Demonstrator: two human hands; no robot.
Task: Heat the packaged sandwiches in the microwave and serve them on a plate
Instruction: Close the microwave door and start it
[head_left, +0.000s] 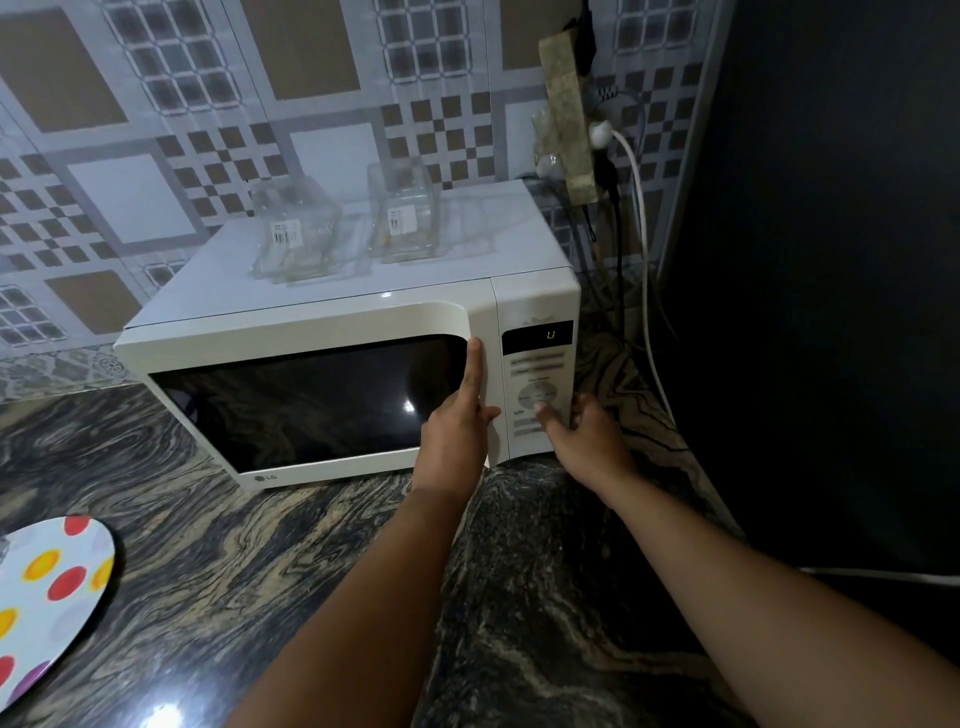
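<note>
Head view: the left hand lays its index finger straight up the right edge of the microwave door, the other fingers curled under, holding nothing. The right hand grips the near right corner of the microwave, thumb pressing the control panel low down, fingers wrapped round the side out of sight.

The door looks shut and the display shows one faint character. Two clear sandwich packs sit on top, toward the far side, seemingly empty, though blur leaves that unsure. A spotted plate waits near left on the counter.

Likely step: setting or starting the heating. Keep the left finger steady on the door and press one button squarely.
</note>
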